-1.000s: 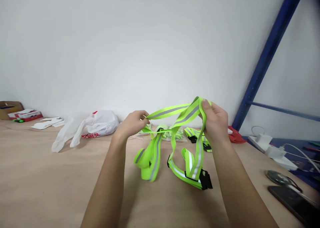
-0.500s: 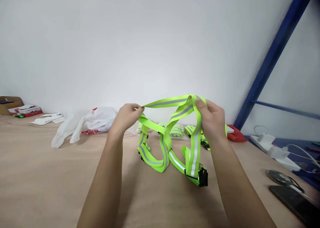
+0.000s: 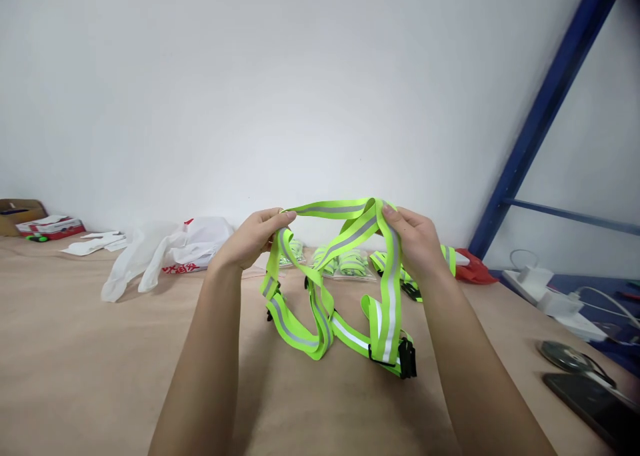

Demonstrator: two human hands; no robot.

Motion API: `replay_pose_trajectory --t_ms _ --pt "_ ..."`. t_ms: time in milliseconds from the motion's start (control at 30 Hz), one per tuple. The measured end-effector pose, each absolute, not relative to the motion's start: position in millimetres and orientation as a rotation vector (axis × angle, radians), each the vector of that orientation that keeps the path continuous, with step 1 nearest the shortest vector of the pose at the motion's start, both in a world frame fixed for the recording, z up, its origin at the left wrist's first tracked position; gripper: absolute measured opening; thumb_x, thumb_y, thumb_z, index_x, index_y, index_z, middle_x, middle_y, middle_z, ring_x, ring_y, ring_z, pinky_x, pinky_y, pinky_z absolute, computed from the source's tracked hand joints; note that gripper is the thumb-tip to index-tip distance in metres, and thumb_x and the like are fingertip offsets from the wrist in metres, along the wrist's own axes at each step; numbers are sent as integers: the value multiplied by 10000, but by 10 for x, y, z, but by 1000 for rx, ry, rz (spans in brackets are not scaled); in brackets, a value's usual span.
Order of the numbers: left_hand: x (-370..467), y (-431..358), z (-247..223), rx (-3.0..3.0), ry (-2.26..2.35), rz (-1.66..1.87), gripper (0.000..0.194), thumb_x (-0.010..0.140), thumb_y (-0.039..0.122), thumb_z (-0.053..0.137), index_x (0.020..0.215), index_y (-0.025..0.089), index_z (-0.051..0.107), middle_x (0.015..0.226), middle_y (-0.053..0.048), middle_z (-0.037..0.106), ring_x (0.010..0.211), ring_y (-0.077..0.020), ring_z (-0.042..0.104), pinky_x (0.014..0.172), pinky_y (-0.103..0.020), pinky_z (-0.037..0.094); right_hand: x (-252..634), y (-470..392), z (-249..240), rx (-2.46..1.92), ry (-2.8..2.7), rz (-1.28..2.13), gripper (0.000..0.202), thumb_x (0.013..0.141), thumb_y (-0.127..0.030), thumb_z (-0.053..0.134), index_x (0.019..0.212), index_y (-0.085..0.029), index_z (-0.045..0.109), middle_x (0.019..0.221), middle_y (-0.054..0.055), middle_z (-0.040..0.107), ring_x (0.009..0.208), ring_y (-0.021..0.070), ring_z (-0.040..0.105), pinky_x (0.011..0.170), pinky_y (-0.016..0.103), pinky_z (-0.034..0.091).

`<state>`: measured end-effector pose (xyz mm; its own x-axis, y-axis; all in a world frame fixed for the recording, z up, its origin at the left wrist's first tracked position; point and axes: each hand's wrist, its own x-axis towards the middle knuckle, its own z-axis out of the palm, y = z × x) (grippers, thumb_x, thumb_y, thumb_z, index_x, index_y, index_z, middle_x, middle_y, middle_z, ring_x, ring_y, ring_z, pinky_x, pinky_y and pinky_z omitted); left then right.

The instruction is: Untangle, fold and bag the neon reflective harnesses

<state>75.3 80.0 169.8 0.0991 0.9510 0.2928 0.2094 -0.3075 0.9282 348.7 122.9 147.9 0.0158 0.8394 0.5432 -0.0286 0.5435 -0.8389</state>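
Note:
Between my two hands hangs a reflective harness [image 3: 393, 303] of neon-yellow straps with a grey stripe down the middle. My left hand [image 3: 255, 237] pinches its straps at the upper left, thumb on top. At the upper right, my right hand [image 3: 416, 239] grips the strap with the thumb pressed on its near side. One strap runs nearly level from hand to hand. Lower down the straps twist and cross, and a black buckle [image 3: 407, 357] dangles at the bottom right. More small black fittings show on the left loop.
Behind lie clear packets of neon straps [image 3: 353, 263] and another loose harness [image 3: 411, 288]. White plastic bags [image 3: 200, 243] and a red-and-white box [image 3: 53, 226] sit left. To the right are a red bag [image 3: 473, 267], a power strip [image 3: 555, 303], a phone [image 3: 590, 403] and a blue frame [image 3: 540, 109].
My right hand has moved slightly left and down. The left hand has turned, its thumb now showing on the strap. The left loops hang lower and more twisted.

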Motion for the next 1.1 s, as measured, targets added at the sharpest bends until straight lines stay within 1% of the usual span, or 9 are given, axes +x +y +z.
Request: replay_pose_trajectory --t_ms 200,367,467,567,667,833,933,1033,1100 --pt "804 705 1745 1433 743 1389 517 658 633 810 842 217 565 492 108 377 399 -56 317 440 -212 365 3519 1244 1463 -680 -1375 1188 488 606 -622 838 751 -191 660 555 -26 562 476 124 521 494 281 521" --pt "805 609 1744 1409 495 1467 664 615 527 863 1156 207 646 569 85 414 454 -65 354 409 -196 324 3494 1214 1450 -586 -1313 1254 449 609 -562 856 801 -211 650 489 -90 469 400 75 406 510 268 532" --pt "803 582 1736 1448 481 1460 801 572 408 890 1289 188 607 606 70 466 478 -72 406 408 -194 346 3506 1215 1427 -607 -1336 1249 438 668 -549 826 894 -198 693 438 -119 386 356 49 301 424 215 430" --pt "817 586 1741 1473 539 1499 771 630 371 858 1335 210 591 620 57 523 459 -70 435 393 -189 347 3538 1223 1405 -797 -1502 1175 465 731 -568 774 970 -170 740 425 -110 371 347 54 268 360 211 300" --pt "848 611 1752 1489 646 1524 672 675 360 837 1298 234 620 641 49 572 437 -59 438 373 -182 315 3580 1225 1402 -1005 -1692 1009 490 756 -607 727 970 -167 768 551 -37 545 419 90 385 382 236 325" --pt "889 671 1761 1412 744 1672 483 669 339 844 1106 213 680 749 17 645 467 -47 480 367 -160 316 3643 1186 1416 -1023 -2120 815 509 748 -574 743 1111 -217 755 692 1 641 602 159 559 559 275 453" --pt "876 703 1773 1272 769 1838 343 655 331 849 925 203 681 762 16 655 486 -46 517 387 -154 381 3638 1179 1396 -1142 -2183 575 489 702 -478 803 1127 -243 745 909 53 709 804 222 640 723 328 499" --pt "849 713 1791 1181 795 1944 300 662 338 849 843 207 648 750 22 655 538 -69 596 452 -163 476 3578 1165 1388 -1251 -2017 278 354 757 -402 750 1073 -242 738 1081 88 707 914 242 643 807 360 492" --pt "844 703 1801 1185 782 1953 309 676 347 851 844 202 635 734 27 648 590 -92 653 512 -175 528 3505 1112 1414 -1210 -1976 269 274 820 -424 685 1011 -234 734 1070 83 715 927 237 642 810 358 487"
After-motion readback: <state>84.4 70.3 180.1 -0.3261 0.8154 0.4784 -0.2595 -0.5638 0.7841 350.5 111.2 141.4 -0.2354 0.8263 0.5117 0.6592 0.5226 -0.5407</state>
